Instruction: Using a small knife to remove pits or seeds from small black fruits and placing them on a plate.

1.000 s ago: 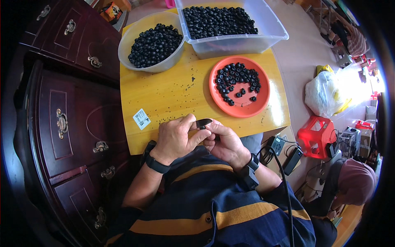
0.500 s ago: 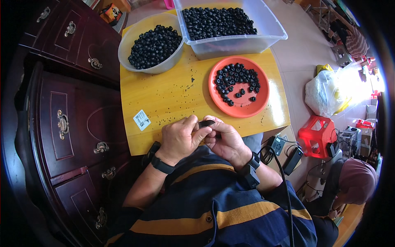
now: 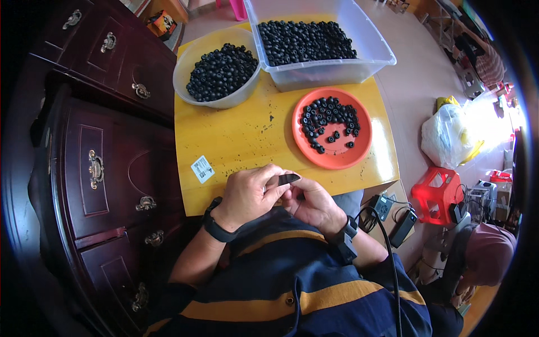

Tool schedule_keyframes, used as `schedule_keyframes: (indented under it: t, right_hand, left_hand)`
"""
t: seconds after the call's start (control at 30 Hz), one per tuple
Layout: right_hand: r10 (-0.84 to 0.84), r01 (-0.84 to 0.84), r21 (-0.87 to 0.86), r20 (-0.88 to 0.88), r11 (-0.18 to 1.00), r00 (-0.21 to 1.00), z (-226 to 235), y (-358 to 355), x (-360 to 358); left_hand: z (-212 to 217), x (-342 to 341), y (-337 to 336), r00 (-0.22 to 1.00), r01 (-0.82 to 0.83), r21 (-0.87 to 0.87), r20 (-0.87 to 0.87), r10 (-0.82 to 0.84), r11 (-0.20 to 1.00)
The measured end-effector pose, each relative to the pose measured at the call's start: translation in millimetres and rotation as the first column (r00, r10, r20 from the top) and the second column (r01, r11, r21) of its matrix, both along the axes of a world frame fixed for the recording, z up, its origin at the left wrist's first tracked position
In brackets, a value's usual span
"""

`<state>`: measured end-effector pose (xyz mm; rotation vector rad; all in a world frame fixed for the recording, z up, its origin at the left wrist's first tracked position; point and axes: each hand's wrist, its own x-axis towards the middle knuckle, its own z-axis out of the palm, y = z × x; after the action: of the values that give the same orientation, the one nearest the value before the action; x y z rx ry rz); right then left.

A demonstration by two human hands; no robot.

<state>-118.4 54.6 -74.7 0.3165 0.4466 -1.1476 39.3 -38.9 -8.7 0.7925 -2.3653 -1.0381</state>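
Both my hands meet close to my body, just over the near edge of the yellow table. My left hand is closed on a small dark blade, whose tip reaches across to the right thumb. My right hand is closed against the left fingertips; something dark shows between its fingers, too hidden to name. Beyond it lies an orange plate bearing small black ring-shaped parts.
A round translucent bowl and a clear rectangular tub, both with black parts, stand at the back. A white label and dark crumbs dot the table. Dark drawers flank the left; a red stool and another person are at right.
The table and its containers sit slightly lower and farther right in the picture, as the view has shifted. My hands stay together, and the blade's angle has changed a little.
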Motion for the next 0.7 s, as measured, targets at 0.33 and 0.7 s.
schedule_keyframes:
  t: [0.33, 0.7]
  right_hand:
    - [-0.05, 0.048, -0.034, -0.051, 0.998, 0.997, 1.1, 7.2, 2.9]
    - [-0.118, 0.096, -0.099, -0.25, 0.99, 0.961, 13.1, -0.8, 2.2]
  left_hand:
    - [54.9, 2.7, -72.4, 0.917, -0.397, -0.289, -0.166, 0.363, 0.871]
    - [-5.5, 12.5, 0.2, 0.959, -0.263, 0.235, -0.046, 0.281, 0.936]
